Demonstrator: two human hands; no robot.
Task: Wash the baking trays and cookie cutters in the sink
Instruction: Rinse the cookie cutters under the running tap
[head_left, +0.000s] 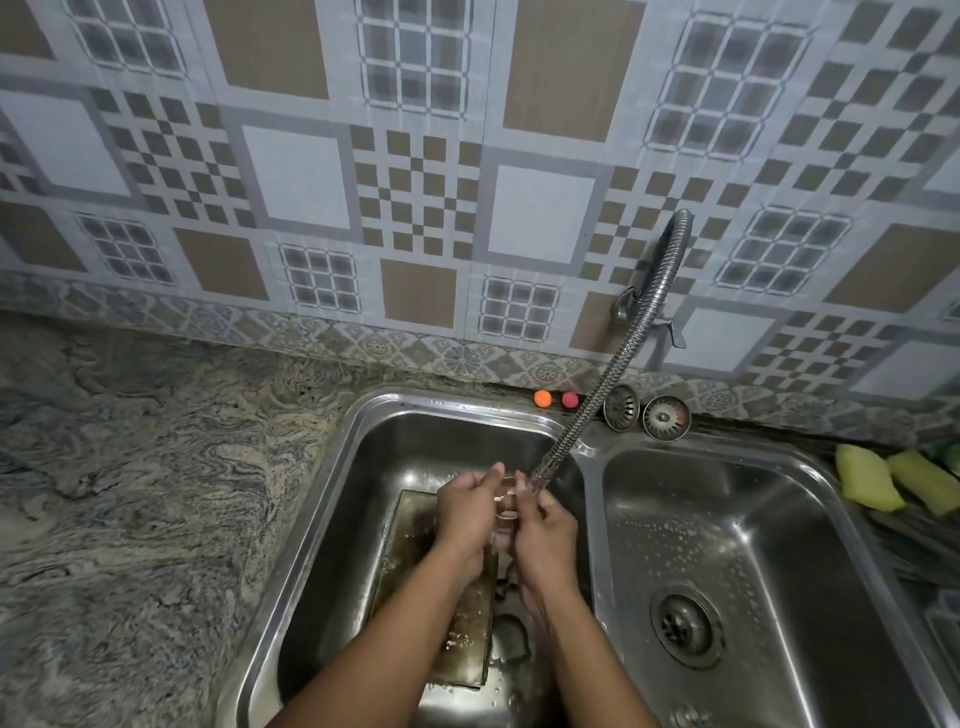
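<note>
Blind spots on the head camera

The cookie cutter (506, 498) is only a thin glint pinched between the left hand (467, 506) and right hand (545, 530), and the fingers (496, 470) cover so much that I can't tell its shape. Both forearms hide the middle and right side of the baking tray (415, 525) and then run off the bottom edge. The water at the hose nozzle (540, 475) is a blur. A green thing (953, 457) is cut off by the right edge. The dark items (914, 551) below the yellow sponges (872, 478) are too murky for me to name.
</note>
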